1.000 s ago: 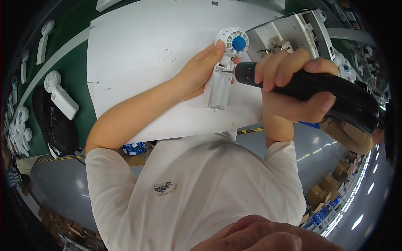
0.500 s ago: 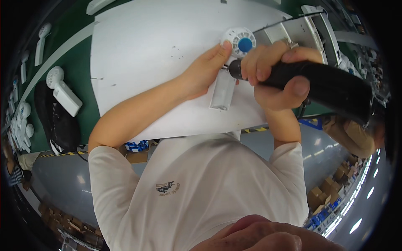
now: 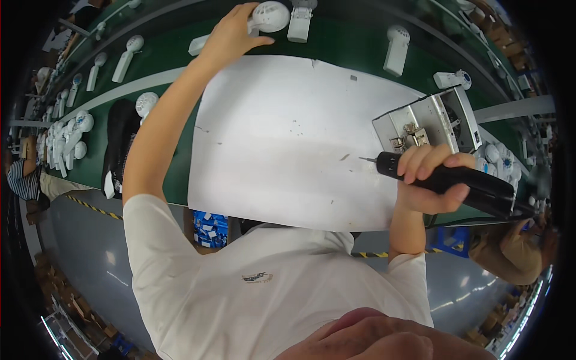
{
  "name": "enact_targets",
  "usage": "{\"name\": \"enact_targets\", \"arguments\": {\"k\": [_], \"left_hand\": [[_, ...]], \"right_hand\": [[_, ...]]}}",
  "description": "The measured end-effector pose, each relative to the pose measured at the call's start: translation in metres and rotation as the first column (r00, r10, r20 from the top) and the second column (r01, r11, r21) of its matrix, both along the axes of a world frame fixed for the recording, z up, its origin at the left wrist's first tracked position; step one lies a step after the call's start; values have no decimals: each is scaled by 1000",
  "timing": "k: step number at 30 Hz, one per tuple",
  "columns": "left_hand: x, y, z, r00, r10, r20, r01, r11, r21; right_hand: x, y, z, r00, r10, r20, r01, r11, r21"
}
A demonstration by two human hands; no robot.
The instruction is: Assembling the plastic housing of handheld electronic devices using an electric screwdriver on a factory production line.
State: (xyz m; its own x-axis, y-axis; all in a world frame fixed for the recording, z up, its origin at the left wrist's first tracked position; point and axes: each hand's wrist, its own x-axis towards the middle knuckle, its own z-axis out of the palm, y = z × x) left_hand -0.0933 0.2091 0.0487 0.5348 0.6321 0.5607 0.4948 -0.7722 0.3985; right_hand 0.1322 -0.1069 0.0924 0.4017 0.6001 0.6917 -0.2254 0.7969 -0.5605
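My left hand (image 3: 233, 37) reaches to the far side of the bench, over a white handheld fan (image 3: 271, 17). Its thumb is stretched away from the fingers on either side of the fan's neck, and the palm hides part of the handle. Whether the fingers touch the fan is hard to see. On the right, my right hand (image 3: 429, 180) is wrapped round a black electric screwdriver (image 3: 471, 187), its thin bit pointing left above a white work sheet (image 3: 270, 120). A metal box (image 3: 411, 123) with small metal parts stands just beyond that hand.
More white fans lie along the green surface, including one beside the left hand (image 3: 299, 25) and another farther right (image 3: 396, 53). A black case (image 3: 117, 144) and a pile of fans (image 3: 63, 144) are at left. Blue packets (image 3: 210, 229) sit below the front edge.
My left hand has left the sheet's middle for the far side. The fan with the blue centre is gone from the sheet. The screwdriver, still in my right hand, has drawn back toward me.
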Motion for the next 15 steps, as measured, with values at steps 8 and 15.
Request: {"name": "enact_targets", "arguments": {"k": [8,15], "left_hand": [[-18,78,-9,751,414,-515,-372,909,189],[-84,150,-32,535,810,-239,-755,586,295]], "right_hand": [[-1,7,-14,990,-15,139,28,995,-94],[-7,11,-14,989,-6,150,24,993,-117]]}}
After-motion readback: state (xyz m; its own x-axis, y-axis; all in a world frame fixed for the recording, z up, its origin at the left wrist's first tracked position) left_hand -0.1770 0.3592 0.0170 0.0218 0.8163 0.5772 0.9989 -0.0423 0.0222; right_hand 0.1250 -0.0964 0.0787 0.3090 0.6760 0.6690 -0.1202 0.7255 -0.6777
